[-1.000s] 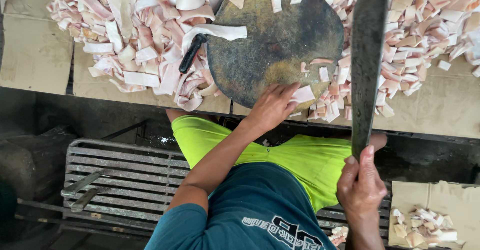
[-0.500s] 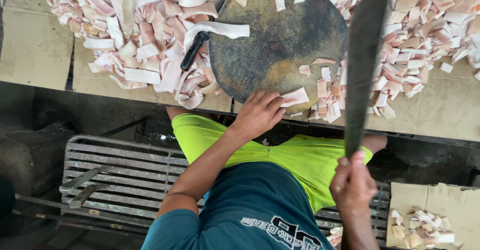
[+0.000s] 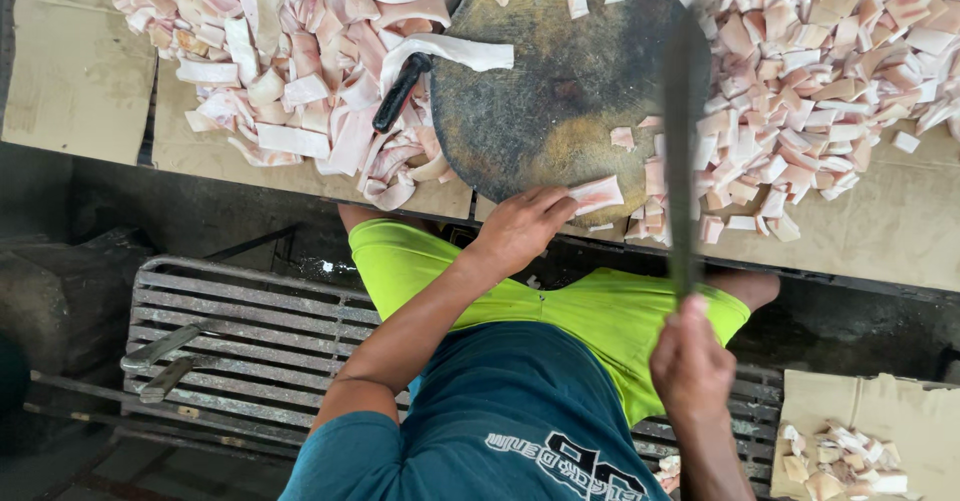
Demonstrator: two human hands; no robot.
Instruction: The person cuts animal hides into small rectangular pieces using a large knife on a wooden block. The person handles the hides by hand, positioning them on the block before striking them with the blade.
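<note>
Strips of pale pink skin [image 3: 300, 111] are heaped at the upper left of the frame, a black-handled knife [image 3: 400, 93] lying among them. At centre, the left hand [image 3: 520, 229] pinches one pink strip [image 3: 597, 196] at the near edge of the round chopping block [image 3: 545, 111]; the strip's long axis runs left to right. Just right of it, the right hand [image 3: 690, 366], low in the frame, is clenched on a long cleaver [image 3: 684, 151] raised upright, blade pointing up the frame. Cut pieces [image 3: 830, 71] fill the upper right.
</note>
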